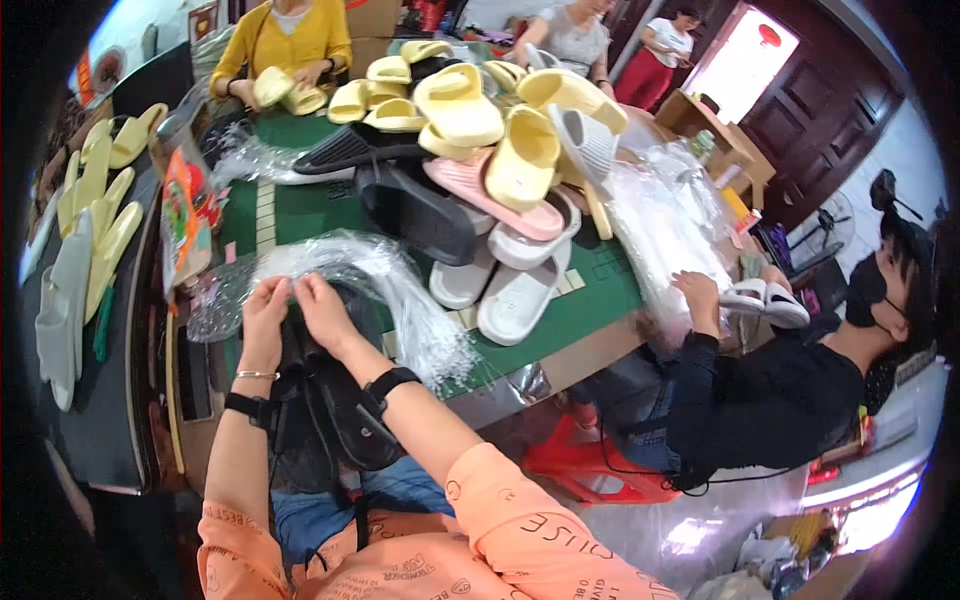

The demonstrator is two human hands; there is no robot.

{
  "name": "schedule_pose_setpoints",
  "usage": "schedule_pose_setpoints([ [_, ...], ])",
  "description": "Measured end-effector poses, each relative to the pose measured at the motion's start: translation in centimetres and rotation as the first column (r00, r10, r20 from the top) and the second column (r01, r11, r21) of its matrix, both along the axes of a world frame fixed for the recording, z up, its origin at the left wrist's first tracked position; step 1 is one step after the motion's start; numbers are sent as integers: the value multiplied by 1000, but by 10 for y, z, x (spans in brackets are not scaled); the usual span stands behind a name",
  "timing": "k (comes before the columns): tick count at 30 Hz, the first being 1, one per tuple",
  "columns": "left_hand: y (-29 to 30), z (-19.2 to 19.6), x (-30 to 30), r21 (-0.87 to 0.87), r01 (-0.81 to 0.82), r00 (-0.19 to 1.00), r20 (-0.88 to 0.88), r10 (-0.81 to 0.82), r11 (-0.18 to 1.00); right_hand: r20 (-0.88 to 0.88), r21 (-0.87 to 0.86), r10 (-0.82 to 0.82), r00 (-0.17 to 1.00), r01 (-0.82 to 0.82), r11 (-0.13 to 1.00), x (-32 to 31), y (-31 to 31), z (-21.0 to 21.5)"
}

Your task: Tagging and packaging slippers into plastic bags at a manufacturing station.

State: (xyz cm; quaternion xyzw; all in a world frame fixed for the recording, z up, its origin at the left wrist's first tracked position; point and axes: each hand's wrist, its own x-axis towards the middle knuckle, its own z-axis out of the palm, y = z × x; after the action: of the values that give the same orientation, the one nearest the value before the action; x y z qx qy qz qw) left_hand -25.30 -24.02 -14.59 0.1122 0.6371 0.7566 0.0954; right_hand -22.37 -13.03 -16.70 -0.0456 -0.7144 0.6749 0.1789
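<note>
My left hand [265, 315] and my right hand [325, 312] meet at the table's near edge, fingertips pinched close together. What is between them is too small to make out. Under my forearms a pair of black slippers [345, 415] rests at my lap, partly covered by my wrists. Just beyond my fingers lies a bundle of thin clear plastic strands [395, 290], fanning into loose white ends on the right. Crumpled clear plastic [215, 305] lies left of my hands.
A heap of yellow [458, 105], pink, grey [520, 300] and black slippers [415, 210] covers the green table [610, 280]. Two people sit across; a person in black [770, 400] sits right, beside clear bags [660, 220]. More slippers [65, 300] lie on a dark surface at left.
</note>
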Motion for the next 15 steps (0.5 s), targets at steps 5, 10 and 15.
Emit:
schedule_pose_setpoints([
  [5, 8, 4, 0, -30, 17, 999, 46, -16, 999, -14, -197, 64, 998, -66, 978, 2, 7, -1],
  [10, 8, 3, 2, -24, -7, 999, 42, 8, 1000, 47, -243, 82, 996, -68, 968, 5, 5, 2],
  [15, 12, 3, 5, -70, 32, 999, 27, -30, 997, 55, -306, 80, 995, -59, 950, 4, 9, -6],
])
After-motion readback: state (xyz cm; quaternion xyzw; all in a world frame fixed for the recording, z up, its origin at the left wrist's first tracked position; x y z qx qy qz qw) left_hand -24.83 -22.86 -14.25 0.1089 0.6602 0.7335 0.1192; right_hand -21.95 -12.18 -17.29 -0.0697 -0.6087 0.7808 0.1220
